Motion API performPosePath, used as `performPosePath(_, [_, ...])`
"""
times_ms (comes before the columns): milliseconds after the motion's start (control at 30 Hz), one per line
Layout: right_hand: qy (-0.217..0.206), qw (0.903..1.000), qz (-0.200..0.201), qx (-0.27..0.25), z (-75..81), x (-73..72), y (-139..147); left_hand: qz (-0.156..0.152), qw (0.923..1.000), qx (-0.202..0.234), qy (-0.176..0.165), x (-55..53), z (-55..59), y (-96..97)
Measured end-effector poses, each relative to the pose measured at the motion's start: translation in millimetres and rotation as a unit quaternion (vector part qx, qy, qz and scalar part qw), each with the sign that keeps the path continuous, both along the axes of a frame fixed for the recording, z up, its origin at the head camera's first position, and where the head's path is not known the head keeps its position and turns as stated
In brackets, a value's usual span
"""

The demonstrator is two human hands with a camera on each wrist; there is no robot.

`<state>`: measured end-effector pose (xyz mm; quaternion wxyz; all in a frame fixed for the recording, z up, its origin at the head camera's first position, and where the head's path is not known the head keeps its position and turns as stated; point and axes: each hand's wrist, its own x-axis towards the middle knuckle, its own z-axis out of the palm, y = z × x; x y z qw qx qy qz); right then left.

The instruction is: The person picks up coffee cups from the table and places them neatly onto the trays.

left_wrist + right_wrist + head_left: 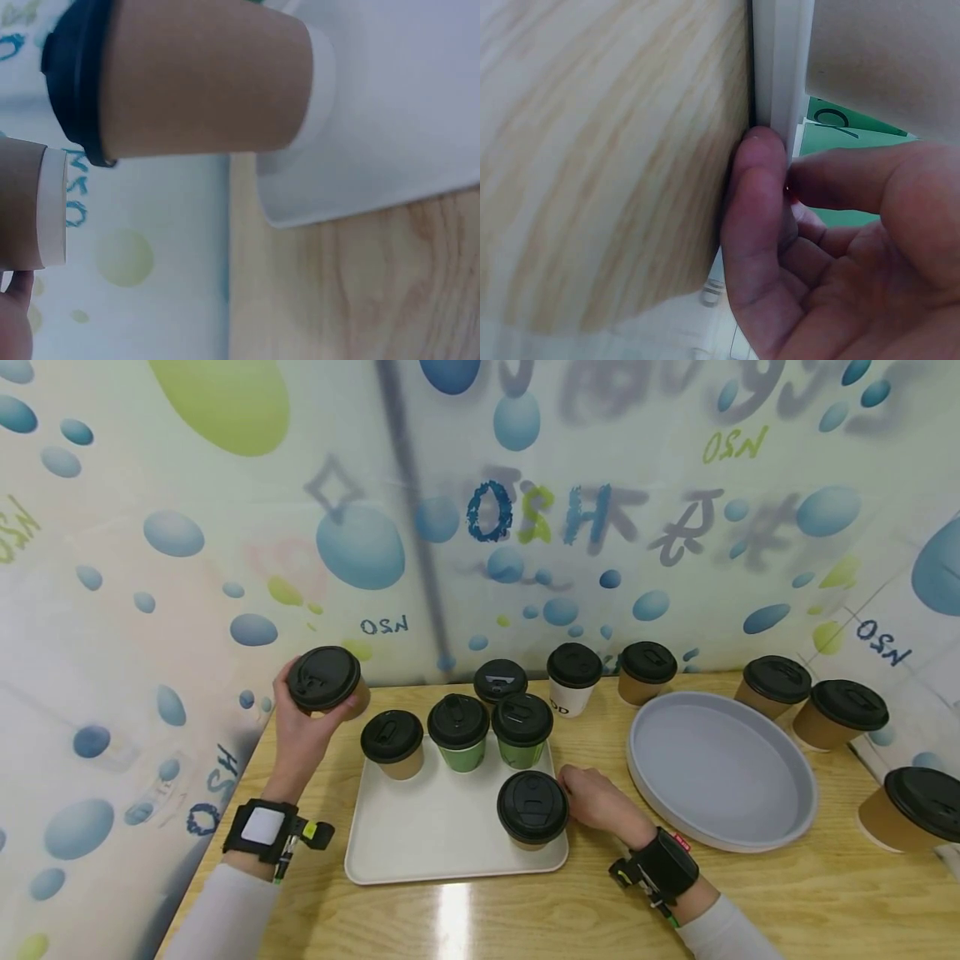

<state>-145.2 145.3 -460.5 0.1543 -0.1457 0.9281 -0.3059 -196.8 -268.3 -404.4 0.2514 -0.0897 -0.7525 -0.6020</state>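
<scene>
My left hand (302,727) grips a brown paper cup with a black lid (325,679), raised to the left of the white tray (427,839). In the left wrist view that cup (22,206) shows partly, with fingertips on it. My right hand (596,797) pinches the tray's right rim; in the right wrist view the thumb and fingers (757,202) lie either side of the tray edge (780,67). On the tray stand a brown cup (393,743) at back left, two green cups (459,732) (522,731) at the back, and a lidded cup (533,810) at front right.
Behind the tray are a dark-lidded cup (500,679), a white cup (573,679) and a brown cup (647,672). A round grey tray (720,768) lies to the right, with brown cups (840,714) (911,810) around it. A patterned curtain (465,585) borders the table.
</scene>
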Motion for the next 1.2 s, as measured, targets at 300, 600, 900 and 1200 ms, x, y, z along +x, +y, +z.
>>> performPosePath(300, [-0.004,1.0000,-0.001,-0.003,0.0,0.0,-0.1,-0.029,0.9981,0.027,0.046,16.0,20.4,16.4])
performPosePath(600, [0.000,1.0000,-0.002,-0.001,0.1,0.6,-0.3,-0.081,0.9931,0.022,0.081,36.3,32.9,30.2])
performPosePath(900, [-0.008,0.9999,-0.007,0.008,-0.7,0.0,-2.3,-0.117,0.9901,0.018,0.075,62.2,38.2,49.9])
performPosePath(1200, [0.008,0.9999,0.001,0.012,-1.1,-0.9,-1.2,-0.157,0.9844,0.026,0.076,77.9,32.4,60.5])
